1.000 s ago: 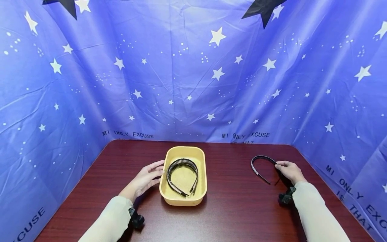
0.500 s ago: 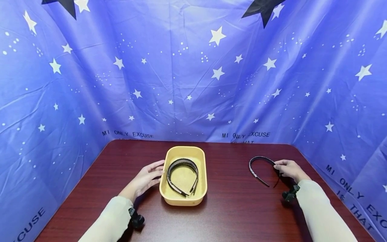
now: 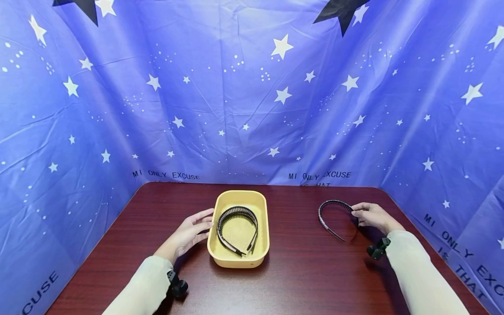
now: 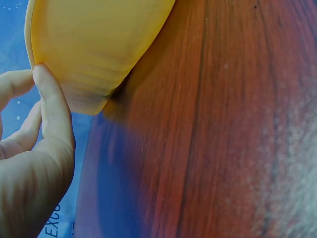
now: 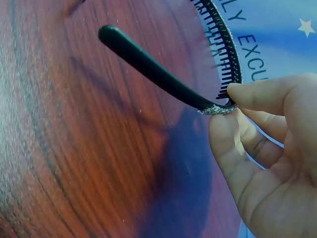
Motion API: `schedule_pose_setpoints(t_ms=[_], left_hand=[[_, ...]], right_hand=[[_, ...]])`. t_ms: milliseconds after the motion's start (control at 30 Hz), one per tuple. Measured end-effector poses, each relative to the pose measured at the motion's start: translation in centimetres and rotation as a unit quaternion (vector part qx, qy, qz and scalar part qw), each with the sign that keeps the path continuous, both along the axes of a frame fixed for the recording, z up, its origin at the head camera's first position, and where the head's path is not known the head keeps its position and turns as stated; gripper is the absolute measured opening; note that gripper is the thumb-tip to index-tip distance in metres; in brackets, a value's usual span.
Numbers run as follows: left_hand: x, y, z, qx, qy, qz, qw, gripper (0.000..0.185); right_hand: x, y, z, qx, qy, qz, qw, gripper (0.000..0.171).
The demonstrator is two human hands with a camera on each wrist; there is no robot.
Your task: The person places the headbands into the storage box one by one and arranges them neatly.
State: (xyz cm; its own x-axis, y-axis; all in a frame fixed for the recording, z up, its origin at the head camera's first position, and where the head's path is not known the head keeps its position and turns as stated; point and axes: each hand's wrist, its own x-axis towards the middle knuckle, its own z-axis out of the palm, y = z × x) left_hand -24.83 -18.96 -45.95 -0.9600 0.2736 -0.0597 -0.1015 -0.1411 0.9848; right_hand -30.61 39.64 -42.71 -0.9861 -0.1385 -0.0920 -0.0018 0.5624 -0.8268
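Observation:
My right hand (image 3: pixel 374 216) pinches a black toothed headband (image 3: pixel 335 202) at one side, between thumb and fingertips. Silvery sparkle trim and comb-like teeth show on the headband (image 5: pixel 158 74) in the right wrist view, its shadow falling on the table. A yellow rectangular box (image 3: pixel 238 263) stands on the table left of centre. Inside it lie black toothed headbands (image 3: pixel 238 212), nested together with their ends toward me. My left hand (image 3: pixel 190 232) touches the box's left side with extended fingers. In the left wrist view the thumb tip lies right at the rim of the box (image 4: pixel 99 44).
Under everything is a dark reddish wooden table (image 3: pixel 303 271). A blue star-patterned cloth (image 3: pixel 252 109) hangs behind it and along both sides. A small black camera sits on each wrist.
My right hand has lifted the headband slightly and shifted it a little to the left. The left hand, the box and the headbands inside it have stayed in place.

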Motion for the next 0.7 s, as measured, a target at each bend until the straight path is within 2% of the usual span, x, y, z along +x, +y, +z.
schedule_pose_setpoints(t_ms=[700], left_hand=[[0.0,0.1,-0.1,0.001,-0.003,0.007,1.0,0.062]], right_hand=[[-1.0,-3.1,0.7,-0.026,0.021,0.037,0.999,0.041]])
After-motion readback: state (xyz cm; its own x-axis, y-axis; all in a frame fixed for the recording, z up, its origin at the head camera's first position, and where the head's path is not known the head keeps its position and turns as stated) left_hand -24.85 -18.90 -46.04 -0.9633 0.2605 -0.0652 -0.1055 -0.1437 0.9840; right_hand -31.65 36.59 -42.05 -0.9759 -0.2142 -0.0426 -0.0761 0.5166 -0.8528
